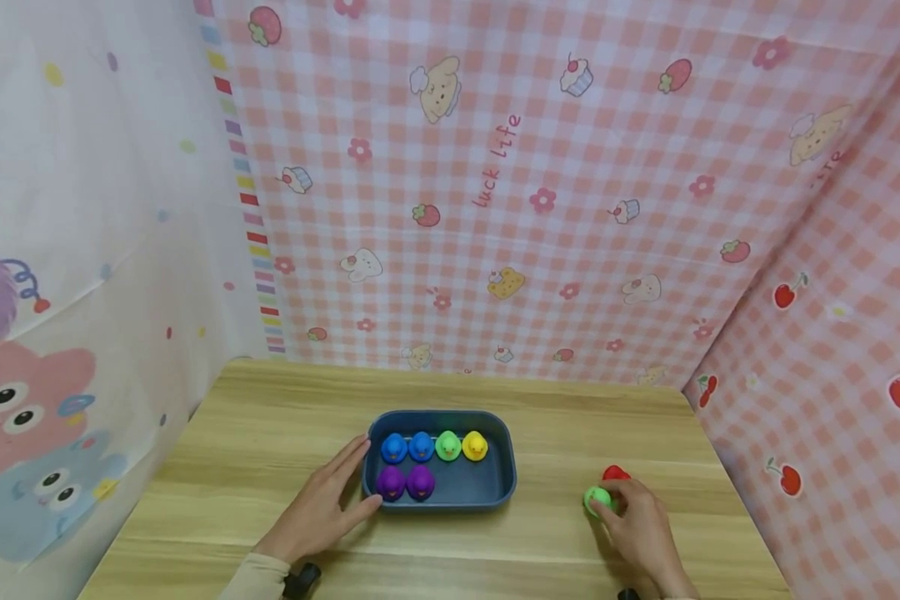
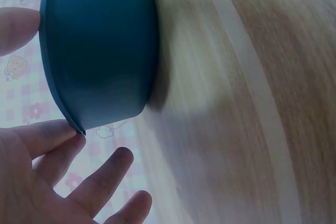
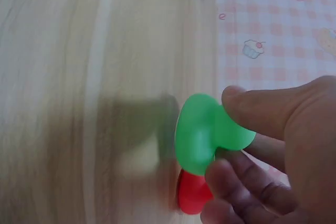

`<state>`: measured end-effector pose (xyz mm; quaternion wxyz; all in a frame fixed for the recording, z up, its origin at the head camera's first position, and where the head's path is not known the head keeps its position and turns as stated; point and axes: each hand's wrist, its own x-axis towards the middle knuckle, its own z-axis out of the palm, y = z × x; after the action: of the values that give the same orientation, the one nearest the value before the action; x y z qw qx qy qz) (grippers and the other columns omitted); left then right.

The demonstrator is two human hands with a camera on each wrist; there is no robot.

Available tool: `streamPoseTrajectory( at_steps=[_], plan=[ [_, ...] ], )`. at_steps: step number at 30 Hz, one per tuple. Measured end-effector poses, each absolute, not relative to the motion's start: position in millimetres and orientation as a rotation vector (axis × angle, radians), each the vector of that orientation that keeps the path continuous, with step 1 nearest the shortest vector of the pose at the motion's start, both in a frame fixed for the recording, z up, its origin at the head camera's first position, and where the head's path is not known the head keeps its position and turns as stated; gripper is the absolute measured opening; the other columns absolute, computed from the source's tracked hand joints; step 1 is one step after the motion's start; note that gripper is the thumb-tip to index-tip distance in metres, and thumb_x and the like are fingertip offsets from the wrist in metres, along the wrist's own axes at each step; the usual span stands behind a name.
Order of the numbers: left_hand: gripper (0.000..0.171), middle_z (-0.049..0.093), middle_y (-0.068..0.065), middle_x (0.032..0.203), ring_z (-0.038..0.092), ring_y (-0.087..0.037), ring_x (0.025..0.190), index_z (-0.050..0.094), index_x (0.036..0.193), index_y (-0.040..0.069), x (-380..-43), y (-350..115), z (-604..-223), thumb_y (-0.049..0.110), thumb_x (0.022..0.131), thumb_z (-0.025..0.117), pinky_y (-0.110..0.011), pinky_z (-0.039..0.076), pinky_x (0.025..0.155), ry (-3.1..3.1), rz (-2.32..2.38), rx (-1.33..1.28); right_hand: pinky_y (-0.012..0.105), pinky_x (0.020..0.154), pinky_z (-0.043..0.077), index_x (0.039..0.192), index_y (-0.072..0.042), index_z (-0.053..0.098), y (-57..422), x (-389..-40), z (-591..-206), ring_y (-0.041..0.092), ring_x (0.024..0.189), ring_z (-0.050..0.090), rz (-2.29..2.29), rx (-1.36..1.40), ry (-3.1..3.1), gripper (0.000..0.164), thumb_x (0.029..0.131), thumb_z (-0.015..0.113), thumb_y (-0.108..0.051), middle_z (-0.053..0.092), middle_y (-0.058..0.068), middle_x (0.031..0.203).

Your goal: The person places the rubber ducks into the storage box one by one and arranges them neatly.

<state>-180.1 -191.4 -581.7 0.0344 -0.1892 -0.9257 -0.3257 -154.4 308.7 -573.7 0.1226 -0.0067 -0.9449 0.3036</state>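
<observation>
In the head view my right hand (image 1: 641, 525) pinches a green toy duck (image 1: 597, 500) between thumb and fingers. The right wrist view shows this green duck (image 3: 198, 134) held at its head, just above the table. Beside it a red toy duck (image 1: 615, 472) is partly hidden by the fingers. My left hand (image 1: 322, 508) rests at the left end of a dark blue tray (image 1: 439, 506), thumb and fingertips touching its rim, fingers fairly straight. Inside the tray are two blue ducks (image 1: 407, 448), a green duck (image 1: 448, 446) and a yellow duck (image 1: 475, 446) in a back row, with two purple ducks (image 1: 406, 482) in front.
A wood-grain table (image 1: 292, 417) carries everything. Behind it hangs a pink checked cloth (image 1: 390, 317), with another patterned cloth (image 1: 847, 333) along the right side and a white printed sheet (image 1: 157, 292) on the left. Bare table lies between the tray and the right hand.
</observation>
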Motion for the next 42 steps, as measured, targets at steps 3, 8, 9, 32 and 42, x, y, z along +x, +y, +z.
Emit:
streamPoseTrajectory(
  at_steps=[3,8,9,32,42],
  plan=[
    [0.087,0.039,-0.016,0.184,0.050,-0.045,0.163,0.041,0.174,0.005,-180,-191,-582,0.048,0.108,0.076,-0.070,0.047,0.128,-2.837,-0.986,-0.589,0.019,0.073,0.055,0.120,-0.005,0.083,307,-154,-570,0.002,0.082,0.063,1.002,-0.062,-2.766,0.030,0.094,0.094,-0.015,0.076,0.004,0.101],
    [0.087,0.038,-0.016,0.184,0.049,-0.045,0.164,0.041,0.175,0.004,-180,-190,-582,0.048,0.108,0.076,-0.069,0.046,0.129,-2.843,-0.989,-0.591,0.017,0.075,0.062,0.128,-0.007,0.082,303,-156,-562,-0.003,0.085,0.070,1.240,-0.084,-2.728,0.032,0.097,0.091,-0.013,0.080,0.010,0.115],
    [0.087,0.038,-0.016,0.184,0.048,-0.045,0.164,0.040,0.175,0.004,-180,-191,-582,0.048,0.108,0.076,-0.068,0.046,0.129,-2.847,-0.989,-0.591,0.018,0.074,0.063,0.128,-0.007,0.081,302,-157,-561,-0.003,0.085,0.072,1.295,-0.066,-2.704,0.032,0.097,0.090,-0.011,0.080,0.012,0.117],
    [0.086,0.039,-0.018,0.183,0.048,-0.045,0.164,0.041,0.174,0.003,-180,-192,-581,0.045,0.108,0.076,-0.065,0.046,0.130,-2.835,-0.992,-0.598,0.020,0.081,0.068,0.129,-0.003,0.079,263,-177,-529,0.002,0.091,0.077,1.633,0.345,-2.542,0.035,0.095,0.087,0.003,0.069,0.024,0.134],
    [0.086,0.040,-0.017,0.183,0.049,-0.044,0.164,0.041,0.174,0.003,-180,-192,-582,0.045,0.108,0.076,-0.066,0.047,0.129,-2.829,-0.983,-0.603,0.018,0.081,0.066,0.132,0.000,0.077,233,-188,-524,0.003,0.091,0.075,1.710,0.429,-2.514,0.039,0.095,0.088,0.002,0.070,0.025,0.128]
  ],
)
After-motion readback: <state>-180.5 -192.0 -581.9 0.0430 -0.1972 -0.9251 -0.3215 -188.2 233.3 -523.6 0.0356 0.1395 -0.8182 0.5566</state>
